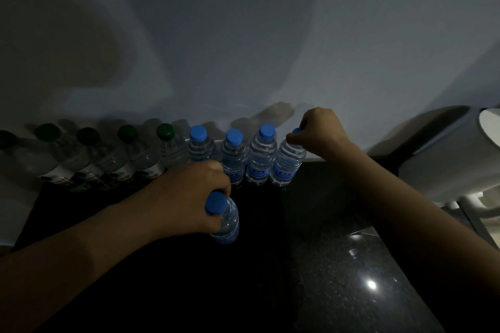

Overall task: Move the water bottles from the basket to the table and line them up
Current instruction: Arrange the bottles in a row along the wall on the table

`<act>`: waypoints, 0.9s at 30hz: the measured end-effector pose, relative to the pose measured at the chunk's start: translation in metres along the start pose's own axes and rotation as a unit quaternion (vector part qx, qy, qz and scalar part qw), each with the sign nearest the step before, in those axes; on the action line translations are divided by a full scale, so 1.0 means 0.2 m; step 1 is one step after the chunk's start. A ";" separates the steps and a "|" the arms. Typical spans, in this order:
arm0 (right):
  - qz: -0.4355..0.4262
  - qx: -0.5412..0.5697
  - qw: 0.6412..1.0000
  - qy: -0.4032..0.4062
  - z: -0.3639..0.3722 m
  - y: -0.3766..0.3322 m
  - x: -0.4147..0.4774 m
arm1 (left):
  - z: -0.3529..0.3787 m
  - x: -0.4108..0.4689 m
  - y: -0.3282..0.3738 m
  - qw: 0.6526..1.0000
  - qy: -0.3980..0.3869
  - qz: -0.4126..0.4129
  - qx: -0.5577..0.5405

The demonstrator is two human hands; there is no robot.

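Observation:
Water bottles stand in a row along the wall on a dark table (338, 265). Several at the left have green caps (165, 131); the ones to their right have blue caps (234, 137). My right hand (319, 130) pinches the neck of the rightmost blue-capped bottle (288, 163), which stands at the row's right end. My left hand (194, 197) grips another blue-capped bottle (224, 220) by its neck, in front of the row and apart from it. No basket is in view.
A plain wall rises right behind the row. A white rounded object (446, 154) sits at the right beyond the table's edge. The speckled tabletop stretches toward me with a bright light reflection (371, 284).

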State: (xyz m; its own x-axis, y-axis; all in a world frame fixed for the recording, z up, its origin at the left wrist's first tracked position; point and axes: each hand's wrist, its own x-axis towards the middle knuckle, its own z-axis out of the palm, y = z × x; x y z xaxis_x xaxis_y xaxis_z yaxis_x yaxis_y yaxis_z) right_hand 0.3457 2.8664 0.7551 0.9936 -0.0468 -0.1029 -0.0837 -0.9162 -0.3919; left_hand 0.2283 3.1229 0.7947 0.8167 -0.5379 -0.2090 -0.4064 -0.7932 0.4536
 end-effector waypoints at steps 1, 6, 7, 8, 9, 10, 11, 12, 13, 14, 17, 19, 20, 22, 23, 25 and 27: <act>0.001 -0.002 1.000 0.001 0.00 0.00 0.00 | 0.00 0.00 0.00 1.000 0.002 0.000 -0.003; 0.005 -0.017 1.000 -0.005 0.00 0.02 0.01 | 0.00 0.01 -0.01 1.000 0.012 0.005 -0.007; 0.002 -0.023 1.000 -0.005 0.01 0.02 0.01 | 0.00 0.01 -0.01 1.000 0.011 0.005 -0.010; -0.003 -0.027 1.000 -0.004 0.01 0.02 0.00 | 0.01 0.02 -0.01 1.000 0.009 0.005 -0.013; -0.007 -0.027 1.000 -0.003 0.01 0.02 -0.01 | 0.01 0.02 -0.01 1.000 0.006 0.006 -0.014; -0.011 -0.025 1.000 -0.004 0.01 0.03 -0.02 | 0.00 0.03 0.00 1.000 0.002 0.009 -0.014; -0.013 -0.021 1.000 -0.005 0.00 0.03 -0.03 | 0.00 0.04 0.00 1.000 -0.002 0.013 -0.015; -0.014 -0.017 1.000 -0.006 0.00 0.04 -0.04 | 0.00 0.05 0.01 1.000 -0.008 0.017 -0.018; -0.013 -0.013 1.000 -0.006 -0.01 0.05 -0.05 | -0.01 0.07 0.02 0.999 -0.016 0.019 -0.021; -0.007 -0.008 1.000 -0.003 -0.02 0.06 -0.07 | -0.02 0.09 0.03 0.999 -0.025 0.018 -0.020; 0.014 0.023 1.000 0.013 -0.03 0.15 -0.20 | -0.02 0.16 0.08 0.999 -0.023 0.025 0.021; 0.029 0.039 0.999 0.008 0.00 0.25 -0.32 | -0.02 0.21 0.13 0.998 -0.011 0.040 0.040; 0.037 0.038 0.999 0.002 0.02 0.29 -0.39 | -0.02 0.24 0.16 0.998 -0.011 0.047 0.048; 0.057 0.030 0.998 -0.010 0.04 0.39 -0.52 | -0.01 0.32 0.22 0.996 -0.018 0.058 0.059; 0.068 0.032 0.997 -0.020 0.05 0.44 -0.58 | -0.01 0.37 0.25 0.996 -0.020 0.063 0.062; 0.092 0.041 0.994 -0.037 0.05 0.52 -0.68 | 0.01 0.46 0.32 0.995 -0.025 0.076 0.063; 0.112 0.047 0.992 -0.040 0.06 0.58 -0.77 | 0.02 0.56 0.39 0.993 -0.022 0.093 0.068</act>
State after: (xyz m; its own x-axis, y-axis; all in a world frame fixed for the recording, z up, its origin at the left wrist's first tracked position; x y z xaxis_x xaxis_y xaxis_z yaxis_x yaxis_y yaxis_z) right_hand 0.1818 2.7715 0.7143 0.9400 -0.2101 -0.2687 -0.3128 -0.8451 -0.4335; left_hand 0.2863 2.9999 0.8020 0.7050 -0.6882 -0.1713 -0.6024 -0.7086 0.3674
